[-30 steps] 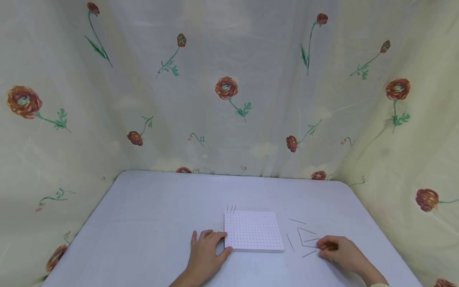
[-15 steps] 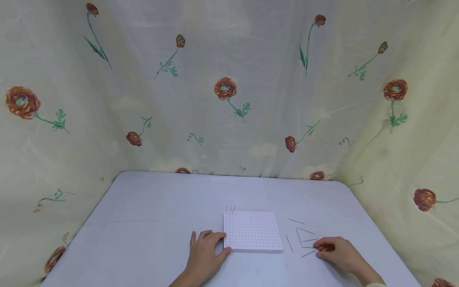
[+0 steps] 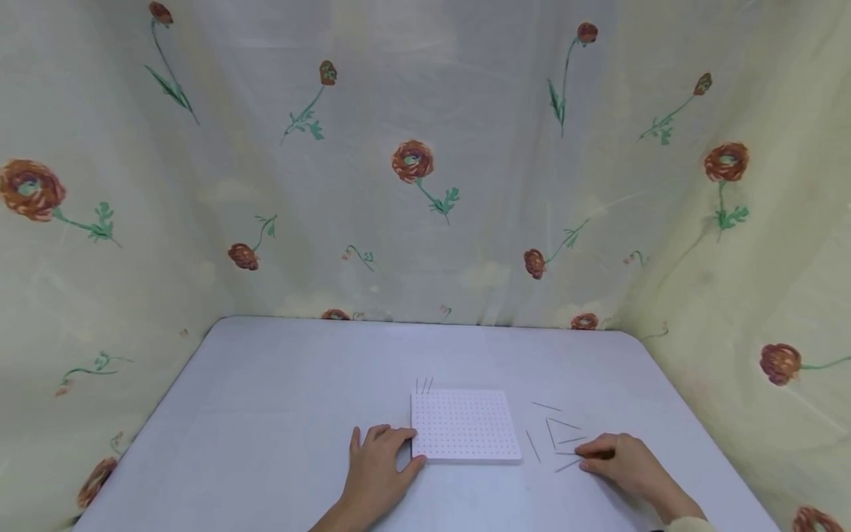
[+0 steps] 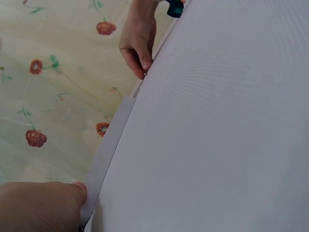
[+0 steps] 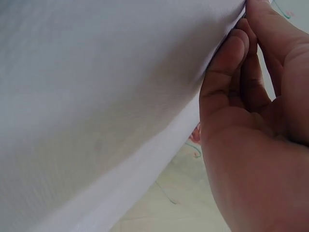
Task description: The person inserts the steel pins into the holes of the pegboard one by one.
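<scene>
One square white pegboard (image 3: 465,434) holds three upright pins (image 3: 423,385); the flat left hand (image 3: 375,471) touches it. The curled right hand (image 3: 618,462) pinches one of six thin pins (image 3: 555,431) on the worktop (image 3: 279,414).

thin pins (image 3: 557,436) scattered flat beside white dotted pegboard (image 3: 465,434), three upright
</scene>
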`<state>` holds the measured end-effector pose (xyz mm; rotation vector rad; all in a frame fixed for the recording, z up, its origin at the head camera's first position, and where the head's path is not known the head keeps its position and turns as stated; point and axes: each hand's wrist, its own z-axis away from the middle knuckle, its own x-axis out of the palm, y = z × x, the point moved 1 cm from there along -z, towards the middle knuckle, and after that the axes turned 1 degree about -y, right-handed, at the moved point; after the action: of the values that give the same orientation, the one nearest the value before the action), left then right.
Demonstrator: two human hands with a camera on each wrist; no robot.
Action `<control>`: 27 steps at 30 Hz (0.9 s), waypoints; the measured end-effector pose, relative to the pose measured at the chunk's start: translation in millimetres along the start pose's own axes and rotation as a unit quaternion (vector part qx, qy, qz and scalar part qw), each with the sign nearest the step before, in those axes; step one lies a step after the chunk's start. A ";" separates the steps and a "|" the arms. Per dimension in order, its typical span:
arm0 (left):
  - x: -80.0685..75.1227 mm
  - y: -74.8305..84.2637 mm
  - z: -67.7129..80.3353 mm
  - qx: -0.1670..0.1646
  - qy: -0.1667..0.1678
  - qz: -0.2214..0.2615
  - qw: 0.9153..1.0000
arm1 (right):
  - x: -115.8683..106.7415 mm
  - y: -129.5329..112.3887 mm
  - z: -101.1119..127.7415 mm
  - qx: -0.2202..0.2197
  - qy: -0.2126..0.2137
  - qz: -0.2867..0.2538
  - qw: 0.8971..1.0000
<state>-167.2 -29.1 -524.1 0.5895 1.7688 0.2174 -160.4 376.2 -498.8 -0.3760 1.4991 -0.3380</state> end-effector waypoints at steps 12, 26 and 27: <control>-0.2 -1.1 -0.3 0.002 -0.003 0.003 1.000 | 2.6 2.2 -0.2 -0.002 0.006 -0.005 1.000; -0.5 -1.0 -0.3 0.002 -0.001 -0.002 1.000 | 1.8 -3.5 -0.4 -0.023 0.027 0.022 0.999; -0.2 -1.1 -0.2 0.002 -0.002 -0.002 1.000 | 2.0 -3.7 0.2 -0.025 0.029 0.022 0.999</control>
<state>-167.7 -30.1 -524.4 0.5890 1.7670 0.2104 -160.1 372.0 -499.0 -0.3742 1.5724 -0.2794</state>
